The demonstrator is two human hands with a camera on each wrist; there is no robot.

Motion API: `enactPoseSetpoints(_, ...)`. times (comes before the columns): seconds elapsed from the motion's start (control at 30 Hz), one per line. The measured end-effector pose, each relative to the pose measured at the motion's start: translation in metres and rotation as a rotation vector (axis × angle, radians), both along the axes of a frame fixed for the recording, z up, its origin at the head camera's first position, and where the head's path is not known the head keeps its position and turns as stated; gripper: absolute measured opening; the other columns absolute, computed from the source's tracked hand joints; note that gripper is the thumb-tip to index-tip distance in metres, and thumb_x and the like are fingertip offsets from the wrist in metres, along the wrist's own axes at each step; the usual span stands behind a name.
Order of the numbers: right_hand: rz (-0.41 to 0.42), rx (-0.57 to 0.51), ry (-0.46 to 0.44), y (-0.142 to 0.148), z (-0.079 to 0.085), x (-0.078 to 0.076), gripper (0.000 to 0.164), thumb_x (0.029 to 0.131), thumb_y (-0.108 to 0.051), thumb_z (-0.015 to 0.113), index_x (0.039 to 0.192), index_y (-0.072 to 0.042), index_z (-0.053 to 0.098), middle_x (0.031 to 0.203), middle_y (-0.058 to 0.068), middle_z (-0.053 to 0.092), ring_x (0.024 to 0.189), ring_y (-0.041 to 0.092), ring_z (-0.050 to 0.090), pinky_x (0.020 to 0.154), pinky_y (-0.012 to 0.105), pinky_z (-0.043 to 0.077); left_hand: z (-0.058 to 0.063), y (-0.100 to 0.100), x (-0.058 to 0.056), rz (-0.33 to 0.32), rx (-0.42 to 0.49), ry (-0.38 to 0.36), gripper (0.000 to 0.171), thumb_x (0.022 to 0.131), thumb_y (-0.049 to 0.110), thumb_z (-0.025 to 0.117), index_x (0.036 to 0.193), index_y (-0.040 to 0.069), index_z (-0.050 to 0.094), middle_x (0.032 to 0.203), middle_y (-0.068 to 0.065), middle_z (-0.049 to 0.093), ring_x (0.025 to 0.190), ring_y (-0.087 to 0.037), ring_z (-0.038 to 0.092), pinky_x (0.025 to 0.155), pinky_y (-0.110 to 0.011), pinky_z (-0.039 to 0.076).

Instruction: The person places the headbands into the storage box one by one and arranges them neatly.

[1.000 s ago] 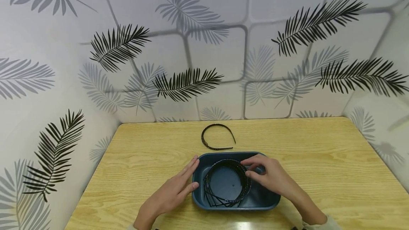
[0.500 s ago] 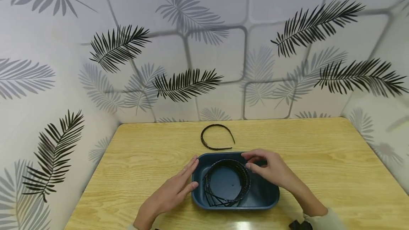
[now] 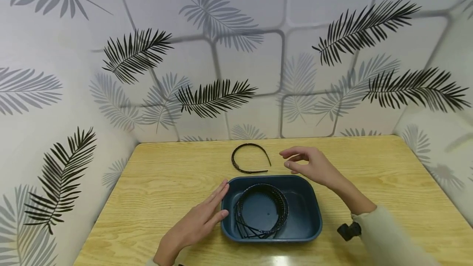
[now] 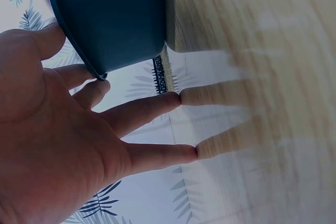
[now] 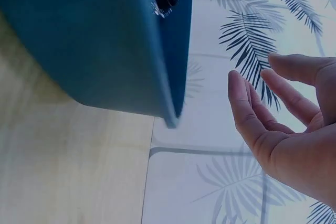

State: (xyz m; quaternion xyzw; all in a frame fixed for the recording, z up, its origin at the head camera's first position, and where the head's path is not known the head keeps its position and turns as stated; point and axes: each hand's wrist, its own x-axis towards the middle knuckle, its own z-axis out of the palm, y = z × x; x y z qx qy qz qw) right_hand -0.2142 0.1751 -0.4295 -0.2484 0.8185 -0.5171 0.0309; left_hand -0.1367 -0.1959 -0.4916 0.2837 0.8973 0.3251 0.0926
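A dark blue rectangular bin (image 3: 304,216) stands on the table with several black headbands (image 3: 282,206) nested in its left part, their ends crossing at the front. One more black headband (image 3: 236,163) lies on the table behind the bin. My left hand (image 3: 197,221) rests against the bin's left rim, thumb and some fingertips touching it; in the left wrist view two fingertips of that hand (image 4: 68,114) touch the tabletop. Holding nothing, my right hand (image 3: 310,163) hovers behind the bin's back right corner, fingers loosely bent, to the right of the lone headband.
The wooden table (image 3: 177,167) meets a pale leaf-patterned backdrop (image 3: 255,65) at its far edge and sides. A black object (image 3: 349,231) sits at the right sleeve's cuff.
My right hand has lifted away from the headbands in the bin and moved back over the bin's rear edge, toward the lone headband. The left hand stays at the left rim.
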Motion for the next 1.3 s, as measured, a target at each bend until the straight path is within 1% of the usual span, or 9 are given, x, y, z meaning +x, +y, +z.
enactPoseSetpoints(0.1,0.009,-0.024,-0.041,-0.003,0.007,-0.013,0.032,0.101,-0.008,0.067,0.13,0.005,0.066,0.127,0.025,0.065,0.11,0.039,0.067,0.078,0.041,0.062,0.0,0.0,0.0,0.0,0.001,0.005,0.068,0.111,0.033,0.049,0.167,0.023,0.013,0.17,0.016,0.003,0.154,-0.012,0.017,0.119,-0.05,0.031)
enactPoseSetpoints(0.23,0.004,-0.016,-0.076,-0.009,0.013,-0.03,0.035,0.101,-0.009,0.067,0.132,0.006,0.065,0.131,0.026,0.063,0.111,0.038,0.068,0.08,0.04,0.061,0.0,0.0,-0.001,-0.001,0.001,0.003,0.068,0.111,0.034,0.049,0.167,0.024,0.013,0.17,0.016,0.003,0.154,-0.012,0.016,0.119,-0.05,0.031)
enactPoseSetpoints(0.47,0.023,0.064,-0.17,-0.02,0.011,-0.064,0.039,0.102,-0.012,0.066,0.137,0.003,0.062,0.13,0.028,0.061,0.113,0.04,0.067,0.087,0.049,0.059,0.0,-0.001,-0.001,-0.002,-0.005,-0.008,0.068,0.111,0.035,0.048,0.167,0.023,0.012,0.171,0.016,0.003,0.154,-0.013,0.015,0.119,-0.051,0.03)
enactPoseSetpoints(0.57,0.032,0.076,-0.207,-0.024,0.01,-0.077,0.042,0.102,-0.012,0.065,0.14,0.003,0.06,0.133,0.031,0.058,0.115,0.042,0.065,0.089,0.052,0.058,0.0,-0.001,-0.001,-0.006,-0.003,-0.004,0.068,0.111,0.034,0.048,0.167,0.023,0.013,0.172,0.012,0.004,0.154,-0.013,0.016,0.119,-0.051,0.03)
enactPoseSetpoints(0.8,-0.013,0.03,-0.3,-0.035,0.002,-0.107,0.046,0.102,-0.012,0.064,0.146,0.0,0.054,0.141,0.031,0.05,0.123,0.042,0.058,0.097,0.058,0.052,0.0,-0.001,-0.001,-0.007,0.0,0.008,0.068,0.111,0.033,0.049,0.167,0.023,0.013,0.172,0.009,0.006,0.154,-0.014,0.016,0.118,-0.052,0.031)
enactPoseSetpoints(1.03,-0.008,0.005,-0.406,-0.047,-0.016,-0.119,0.05,0.103,-0.009,0.062,0.15,0.001,0.048,0.138,0.029,0.052,0.127,0.047,0.053,0.1,0.059,0.05,-0.002,-0.002,-0.001,-0.014,-0.001,0.022,0.068,0.111,0.034,0.048,0.167,0.021,0.013,0.172,0.006,0.007,0.155,-0.016,0.016,0.119,-0.051,0.029)
enactPoseSetpoints(1.1,-0.002,0.009,-0.424,-0.048,-0.022,-0.121,0.052,0.102,-0.007,0.062,0.151,0.002,0.046,0.135,0.029,0.053,0.124,0.049,0.054,0.098,0.059,0.051,-0.002,-0.002,-0.001,-0.016,-0.001,0.02,0.068,0.111,0.035,0.047,0.167,0.02,0.013,0.173,0.005,0.007,0.155,-0.016,0.016,0.119,-0.052,0.03)
enactPoseSetpoints(1.17,-0.005,0.038,-0.433,-0.048,-0.03,-0.124,0.052,0.102,-0.007,0.061,0.151,0.001,0.046,0.132,0.028,0.053,0.118,0.045,0.058,0.094,0.055,0.054,-0.002,-0.003,-0.002,-0.017,-0.004,0.018,0.067,0.111,0.036,0.047,0.167,0.02,0.012,0.172,0.007,0.006,0.155,-0.016,0.016,0.119,-0.051,0.03)
enactPoseSetpoints(1.3,0.002,0.085,-0.46,-0.044,-0.043,-0.131,0.052,0.1,-0.002,0.06,0.15,0.002,0.047,0.126,0.027,0.055,0.092,0.032,0.063,0.081,0.044,0.058,-0.002,-0.004,-0.002,-0.019,-0.003,0.015,0.067,0.111,0.034,0.047,0.167,0.021,0.012,0.171,0.011,0.003,0.154,-0.016,0.016,0.119,-0.051,0.03)
